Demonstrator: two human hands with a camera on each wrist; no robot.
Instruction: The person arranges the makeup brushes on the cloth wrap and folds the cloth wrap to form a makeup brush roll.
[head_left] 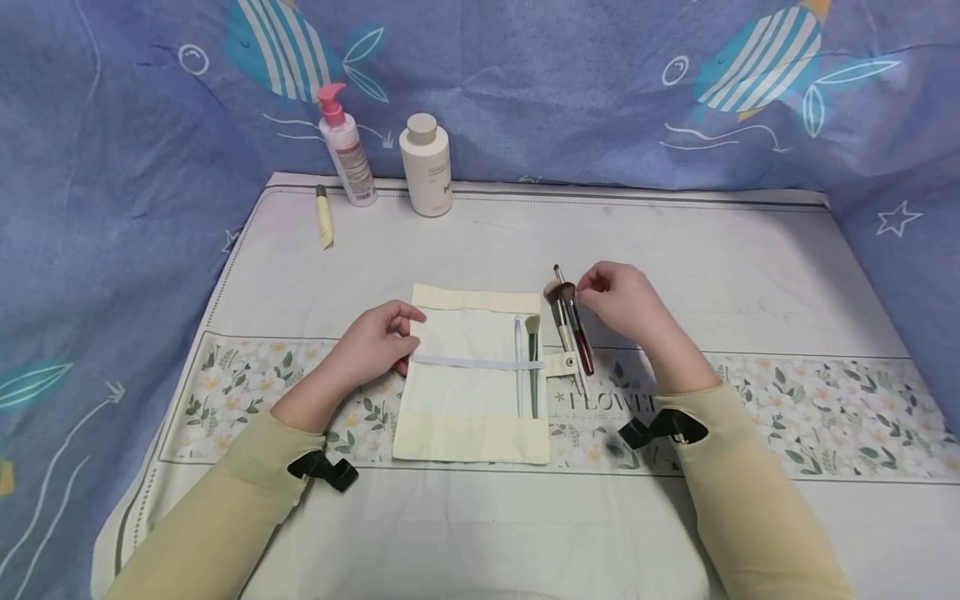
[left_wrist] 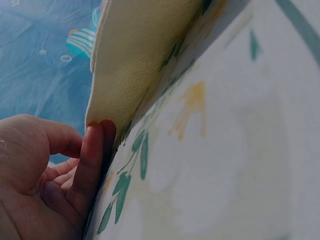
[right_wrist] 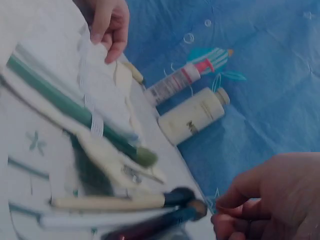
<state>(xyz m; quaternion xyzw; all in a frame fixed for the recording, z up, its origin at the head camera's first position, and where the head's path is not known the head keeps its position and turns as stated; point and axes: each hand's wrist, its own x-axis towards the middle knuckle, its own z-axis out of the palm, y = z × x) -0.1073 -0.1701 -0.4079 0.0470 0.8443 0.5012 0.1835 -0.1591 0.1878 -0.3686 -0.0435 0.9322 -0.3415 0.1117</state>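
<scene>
A cream cloth brush roll (head_left: 472, 437) lies unfolded on the table, a pale elastic band (head_left: 465, 362) running across it. Under the band sit a slim pale brush (head_left: 518, 383) and a green brush (head_left: 533, 342), towards the right side. My left hand (head_left: 375, 342) holds the roll's left edge between thumb and fingers. Three loose makeup brushes (head_left: 564, 321) lie in a bunch beside the roll's snap tab (head_left: 560, 364). Right by their heads is my right hand (head_left: 622, 300), its fingers loosely bent; in the right wrist view nothing shows between them.
At the back left stand a pink-topped pump bottle (head_left: 350, 158) and a white capped bottle (head_left: 427, 171). A small cream tube (head_left: 324, 218) lies left of them. Blue fabric (head_left: 525, 92) with fish prints hangs behind the flower-patterned tablecloth (head_left: 787, 417).
</scene>
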